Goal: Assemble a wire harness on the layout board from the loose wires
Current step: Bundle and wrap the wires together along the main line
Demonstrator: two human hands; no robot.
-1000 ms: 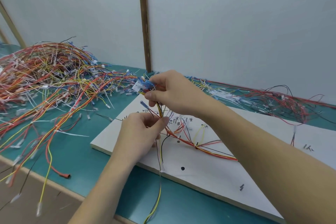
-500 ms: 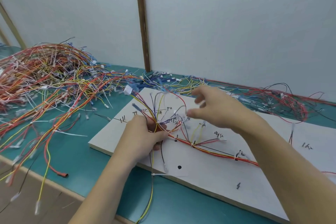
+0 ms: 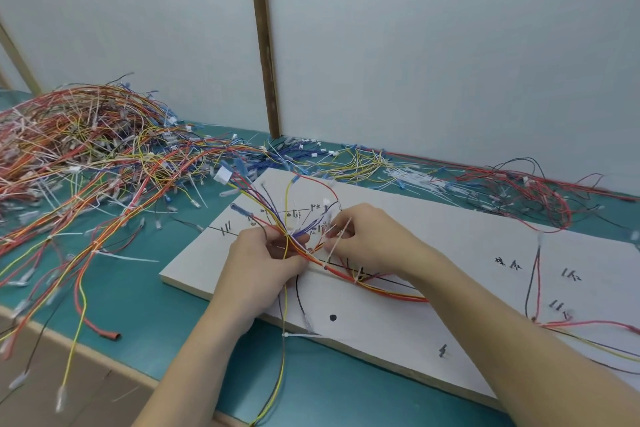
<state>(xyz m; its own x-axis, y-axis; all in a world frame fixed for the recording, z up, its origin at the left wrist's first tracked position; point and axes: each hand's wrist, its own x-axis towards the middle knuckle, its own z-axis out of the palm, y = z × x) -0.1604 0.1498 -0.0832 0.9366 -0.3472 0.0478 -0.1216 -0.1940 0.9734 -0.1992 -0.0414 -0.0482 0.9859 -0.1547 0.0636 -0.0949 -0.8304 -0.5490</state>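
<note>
Harness wires (image 3: 301, 246) are gathered into a bunch over the layout board (image 3: 433, 319), right under both hands. The left hand (image 3: 266, 267) grips the bunch where the strands fan out beyond its knuckles toward a small white connector (image 3: 222, 175). The right hand (image 3: 367, 243), touching the bunch just beside the left, pinches a pale cable tie (image 3: 337, 241) between thumb and fingers, so my guess is a tie is about to go round this junction.

Part of the job looks done: a red and orange trunk (image 3: 388, 291) already runs from the hands under the right forearm, bound at one spot as far as I can tell, and further out past the right wrist a thin branch (image 3: 535, 281) stands routed by the handwritten marks. Much is left, judging by the big loose pile (image 3: 86, 149) well off beyond the left hand and more strands (image 3: 519, 191) along the wall beyond the right.

Room is fair. The board's near edge sits close below the left wrist, with bare bench (image 3: 145, 305) to that hand's outer side. A yellow wire (image 3: 282, 374) dangles off the board edge below the left hand and could snag.
</note>
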